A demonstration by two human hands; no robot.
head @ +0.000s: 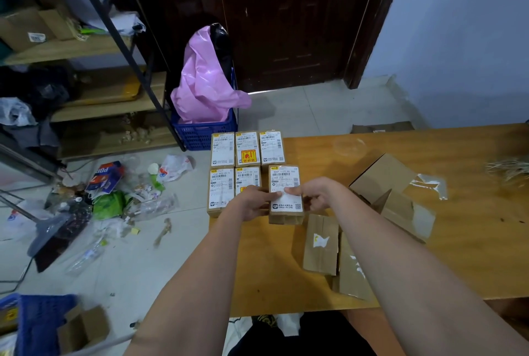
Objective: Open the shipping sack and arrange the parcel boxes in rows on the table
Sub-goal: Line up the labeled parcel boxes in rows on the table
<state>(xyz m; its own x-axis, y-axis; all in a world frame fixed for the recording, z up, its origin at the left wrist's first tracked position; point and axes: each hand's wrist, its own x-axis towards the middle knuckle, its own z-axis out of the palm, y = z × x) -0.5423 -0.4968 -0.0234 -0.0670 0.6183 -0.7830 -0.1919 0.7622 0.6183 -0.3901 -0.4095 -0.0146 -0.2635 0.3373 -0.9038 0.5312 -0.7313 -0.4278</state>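
Note:
Brown parcel boxes with white shipping labels lie in two rows at the left end of the wooden table (429,143). The far row (247,148) holds three boxes side by side. In the near row two boxes (221,186) lie flat, and a third labelled box (284,181) is held between both hands at the row's right end. My left hand (253,202) grips its left side, thumb on the label. My right hand (312,195) grips its right side. Several unlabelled brown boxes (322,244) lie to the right, one of them tilted (380,176).
A blue crate (204,133) with a pink plastic bag (204,77) stands on the floor beyond the table. Litter and wrappers (108,198) cover the floor at left, beside wooden shelves (86,97). Another blue crate (40,324) sits at bottom left. Dry straw (509,169) lies at the table's right.

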